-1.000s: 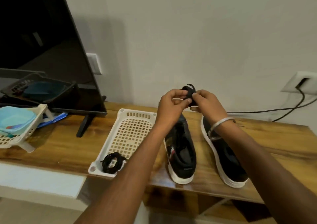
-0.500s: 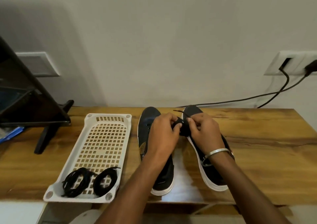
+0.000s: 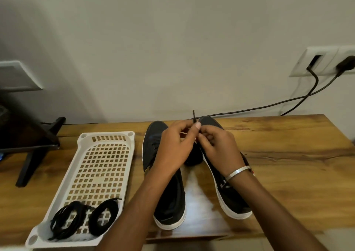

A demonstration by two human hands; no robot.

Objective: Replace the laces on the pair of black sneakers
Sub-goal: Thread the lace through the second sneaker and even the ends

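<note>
Both hands meet over the gap btw the two black fabric sneakers w/ white soles: left hand point(image 3: 173, 149) and right hand point(image 3: 215, 147) have fingertips pinched together on a coiled black lace bundle point(image 3: 193, 157), most of which hangs just below the fingers; one stiff lace tip point(image 3: 193, 116) sticks up above them. Looks like the bundle is being unwound, judging by the grip. Left sneaker point(image 3: 165, 193) lies under the left wrist, right sneaker point(image 3: 230, 199) under the right wrist, both toes pointing away on the wooden surface point(image 3: 288, 154); neither shows a lace threaded, though the hands hide part of the eyelets. Well left of the left hand, a white perforated plastic tray point(image 3: 103, 160) holds two more black lace coils point(image 3: 84, 218) at its near end. Risks from here: coil could snarl into a knot if the free end is pulled before loops are loosened; bundle may slip from the pinch and drop btw the shoes or off the near edge, since grip is fingertip-only. Mixing this lace w/ the tray coils is possible, all same colour, can't tell old from new. Black power cable point(image 3: 269, 107) runs along the wall just beyond the hands, a flicked lace end could catch it. Silver bangle point(image 3: 238, 173) on the right wrist might snag loose loops.
</note>
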